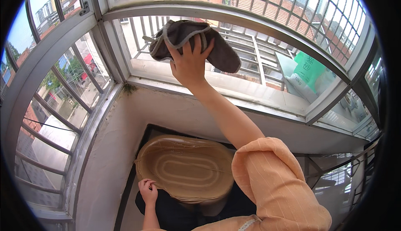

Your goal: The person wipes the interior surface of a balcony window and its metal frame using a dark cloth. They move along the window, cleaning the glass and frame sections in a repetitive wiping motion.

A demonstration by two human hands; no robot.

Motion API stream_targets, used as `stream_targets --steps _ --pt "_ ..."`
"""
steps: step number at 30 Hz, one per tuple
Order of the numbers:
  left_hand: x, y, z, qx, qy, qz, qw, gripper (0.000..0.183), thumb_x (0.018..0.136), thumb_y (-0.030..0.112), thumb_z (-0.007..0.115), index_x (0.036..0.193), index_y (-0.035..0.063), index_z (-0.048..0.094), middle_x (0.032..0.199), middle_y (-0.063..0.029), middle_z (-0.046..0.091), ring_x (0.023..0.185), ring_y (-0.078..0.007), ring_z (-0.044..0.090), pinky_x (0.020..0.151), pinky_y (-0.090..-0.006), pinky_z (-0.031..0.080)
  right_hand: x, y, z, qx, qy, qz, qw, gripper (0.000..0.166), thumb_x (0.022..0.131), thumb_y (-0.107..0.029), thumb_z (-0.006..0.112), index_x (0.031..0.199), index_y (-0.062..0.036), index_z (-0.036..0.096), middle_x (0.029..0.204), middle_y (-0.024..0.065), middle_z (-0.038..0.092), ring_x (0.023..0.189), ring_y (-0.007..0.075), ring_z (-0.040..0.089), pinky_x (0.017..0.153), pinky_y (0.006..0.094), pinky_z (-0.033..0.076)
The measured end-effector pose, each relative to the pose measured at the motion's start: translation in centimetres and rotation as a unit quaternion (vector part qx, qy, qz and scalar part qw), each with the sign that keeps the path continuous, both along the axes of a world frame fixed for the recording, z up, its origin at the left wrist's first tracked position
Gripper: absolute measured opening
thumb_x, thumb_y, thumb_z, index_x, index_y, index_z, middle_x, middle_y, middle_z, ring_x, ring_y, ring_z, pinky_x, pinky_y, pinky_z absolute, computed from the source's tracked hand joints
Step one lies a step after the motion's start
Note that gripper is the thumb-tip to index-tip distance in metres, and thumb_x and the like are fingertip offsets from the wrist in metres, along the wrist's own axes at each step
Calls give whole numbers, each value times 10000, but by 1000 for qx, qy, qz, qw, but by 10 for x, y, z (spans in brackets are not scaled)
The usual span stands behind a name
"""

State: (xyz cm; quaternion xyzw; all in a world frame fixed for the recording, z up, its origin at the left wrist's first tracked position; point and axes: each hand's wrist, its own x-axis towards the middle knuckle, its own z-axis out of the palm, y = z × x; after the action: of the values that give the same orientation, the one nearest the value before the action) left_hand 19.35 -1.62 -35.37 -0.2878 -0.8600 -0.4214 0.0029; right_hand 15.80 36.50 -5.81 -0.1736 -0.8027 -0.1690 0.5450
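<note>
My right hand (191, 65) is raised with spread fingers on a dark grey cloth (222, 51) with a light edging, held up against the lower window pane (250, 40). Part of the cloth is bunched over my fingertips and part hangs to the right. Low at the left, my left hand (148, 191) is beside the near left rim of an oval woven-looking basket (188, 168), its fingers loosely curled; whether they touch the rim is hard to tell. The basket stands near the floor in front of my dark-clothed legs.
Metal window frames (114, 49) meet in the corner, above a low white wall (175, 108). Outside are bars and a green printed bag (308, 69) behind the glass. A metal rack (338, 166) stands at the right over shiny floor tiles.
</note>
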Motion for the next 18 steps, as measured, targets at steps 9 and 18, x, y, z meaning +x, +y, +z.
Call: stream_targets --steps 9,18 --pt "2 2 1 -65 31 -17 997 87 700 27 577 699 66 654 839 -67 579 871 -264 527 778 -361 457 -157 -29 25 52 -88 28 994 305 780 -256 545 1071 -224 631 1301 63 414 1256 302 289 981 719 97" --pt "2 3 3 -94 8 -25 995 92 738 29 566 725 60 652 856 -73 566 905 -264 513 802 -365 452 9 18 -14 110 -269 51 955 314 743 -183 575 1045 -242 644 1273 30 445 1238 280 317 999 592 226"
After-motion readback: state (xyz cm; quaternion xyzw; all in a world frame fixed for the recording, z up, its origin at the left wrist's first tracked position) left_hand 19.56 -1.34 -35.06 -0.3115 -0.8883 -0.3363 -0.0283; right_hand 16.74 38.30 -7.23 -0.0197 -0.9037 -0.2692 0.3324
